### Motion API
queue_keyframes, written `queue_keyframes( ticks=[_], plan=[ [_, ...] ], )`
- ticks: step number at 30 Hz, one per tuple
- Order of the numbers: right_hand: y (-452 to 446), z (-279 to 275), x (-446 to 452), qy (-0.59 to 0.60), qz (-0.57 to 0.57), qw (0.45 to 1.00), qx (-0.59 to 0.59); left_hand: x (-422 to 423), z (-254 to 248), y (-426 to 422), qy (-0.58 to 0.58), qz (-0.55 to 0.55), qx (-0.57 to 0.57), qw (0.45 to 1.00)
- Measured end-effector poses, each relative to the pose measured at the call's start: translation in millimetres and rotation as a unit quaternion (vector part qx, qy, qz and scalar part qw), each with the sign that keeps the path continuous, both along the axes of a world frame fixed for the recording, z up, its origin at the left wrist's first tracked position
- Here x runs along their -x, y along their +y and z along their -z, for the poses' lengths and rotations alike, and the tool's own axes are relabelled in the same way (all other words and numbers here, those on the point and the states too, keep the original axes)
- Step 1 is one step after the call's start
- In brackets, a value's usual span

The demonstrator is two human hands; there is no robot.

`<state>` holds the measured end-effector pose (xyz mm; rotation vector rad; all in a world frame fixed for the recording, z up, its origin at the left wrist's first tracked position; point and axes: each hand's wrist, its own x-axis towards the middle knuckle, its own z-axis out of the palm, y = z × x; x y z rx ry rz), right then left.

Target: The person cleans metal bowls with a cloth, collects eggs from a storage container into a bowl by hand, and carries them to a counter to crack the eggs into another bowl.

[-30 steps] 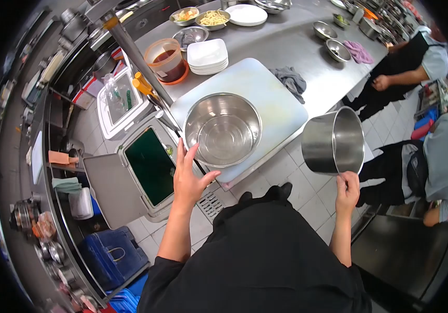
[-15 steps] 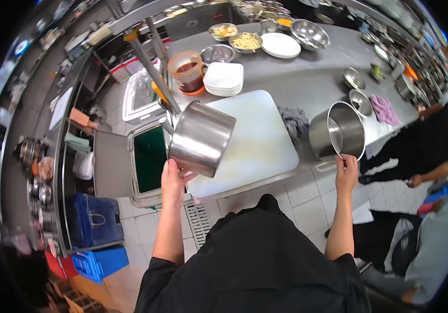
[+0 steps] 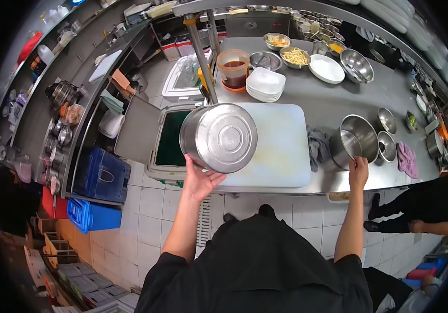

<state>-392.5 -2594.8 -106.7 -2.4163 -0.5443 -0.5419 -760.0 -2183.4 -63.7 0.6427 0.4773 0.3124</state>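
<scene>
My left hand (image 3: 201, 181) holds a shiny steel pot (image 3: 224, 136) by its side, thumb and fingers spread against the wall. The pot is tipped over, its round base facing me and its mouth turned away, out of sight. It hangs above the left part of a white cutting board (image 3: 281, 156), near an open bin with a dark green inside (image 3: 172, 138). My right hand (image 3: 358, 173) pinches the near rim of a second steel pot (image 3: 346, 140). That pot's mouth faces up and its inside shows bare metal. A grey cloth (image 3: 318, 146) lies between the board and this pot.
Stacked white dishes (image 3: 265, 83), a tub of dark red liquid (image 3: 233, 70) and food bowls (image 3: 295, 57) stand at the back. Small steel bowls (image 3: 386, 146) and a pink cloth (image 3: 406, 160) lie at right. A post (image 3: 203, 62) rises behind the pot. Another person's legs (image 3: 396, 211) are at right.
The left pot has turned so its base faces me. The right pot has tilted back to stand more upright at the counter. My view has shifted, showing more of the left shelves.
</scene>
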Motion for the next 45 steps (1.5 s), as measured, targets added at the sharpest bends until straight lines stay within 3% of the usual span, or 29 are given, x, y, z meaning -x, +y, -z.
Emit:
queue_keyframes(
  ticks=[3, 5, 7, 8, 9, 10, 11, 17, 21, 23, 25, 27, 28, 30, 31, 32, 33, 34, 35, 36, 39, 41, 43, 45],
  plan=[
    [-1, 5, 1, -0.003, 0.004, 1.000, -0.006, 3, -16, 5, 0.035, -0.077, -0.026, 0.996],
    [-1, 11, 0, -0.007, -0.010, 0.999, -0.035, 4, -17, 25, 0.069, -0.138, -0.280, 0.948],
    [-1, 9, 2, -0.008, -0.002, 0.999, -0.034, -10, -29, 35, 0.104, -0.160, -0.321, 0.928],
    [2, 4, 5, -0.007, 0.010, 1.000, -0.016, -14, -31, 37, 0.148, -0.142, -0.578, 0.790],
    [6, 2, 7, -0.001, 0.018, 1.000, -0.002, -16, -41, 35, 0.183, -0.116, -0.787, 0.578],
    [6, 1, 7, 0.005, 0.028, 1.000, 0.012, -20, -28, 41, 0.166, -0.118, -0.806, 0.556],
    [7, 1, 6, -0.006, 0.033, 0.999, 0.006, -23, -12, 48, 0.178, -0.113, -0.790, 0.575],
    [5, -17, 7, 0.041, 0.064, 0.996, 0.041, -19, -30, 49, 0.179, -0.060, -0.763, 0.618],
    [28, -99, 35, 0.051, 0.070, 0.996, 0.017, -5, -24, 54, 0.143, -0.092, -0.738, 0.653],
    [36, -138, 24, -0.067, 0.001, 0.998, -0.010, 8, -30, 53, 0.144, -0.092, -0.632, 0.756],
    [52, -227, 30, 0.009, -0.041, 0.997, -0.061, 24, -34, 55, 0.142, -0.118, -0.553, 0.812],
    [62, -305, 11, -0.074, -0.045, 0.993, -0.077, 40, -21, 62, 0.142, -0.180, -0.552, 0.802],
    [61, -345, -14, -0.263, -0.110, 0.957, -0.050, 47, -25, 65, 0.178, -0.183, -0.554, 0.792],
    [71, -435, -48, -0.223, -0.121, 0.953, -0.165, 57, -33, 61, 0.229, -0.200, -0.548, 0.779],
    [74, -479, -84, -0.421, -0.117, 0.892, -0.119, 59, -38, 54, 0.243, -0.214, -0.541, 0.776],
    [79, -526, -100, -0.398, -0.049, 0.911, -0.092, 58, -49, 40, 0.283, -0.217, -0.540, 0.763],
    [86, -568, -141, -0.434, -0.034, 0.895, -0.096, 55, -50, 30, 0.288, -0.223, -0.535, 0.762],
    [97, -608, -160, -0.402, -0.009, 0.910, -0.096, 54, -47, 23, 0.290, -0.243, -0.467, 0.799],
    [108, -638, -194, -0.453, -0.001, 0.887, -0.087, 53, -42, 16, 0.291, -0.262, -0.397, 0.830],
    [121, -672, -250, -0.419, 0.021, 0.907, -0.044, 53, -25, 12, 0.268, -0.294, -0.411, 0.820],
    [163, -715, -294, -0.428, 0.042, 0.902, -0.041, 42, -24, -29, 0.300, -0.321, -0.438, 0.784],
    [186, -748, -362, -0.221, 0.019, 0.974, 0.048, 37, -19, -52, 0.297, -0.333, -0.392, 0.804],
    [193, -736, -384, -0.175, 0.019, 0.980, 0.093, 33, -36, -79, 0.323, -0.351, -0.377, 0.794],
    [198, -717, -396, -0.197, 0.025, 0.975, 0.096, 42, -8, -64, 0.319, -0.362, -0.355, 0.801]
  ],
)
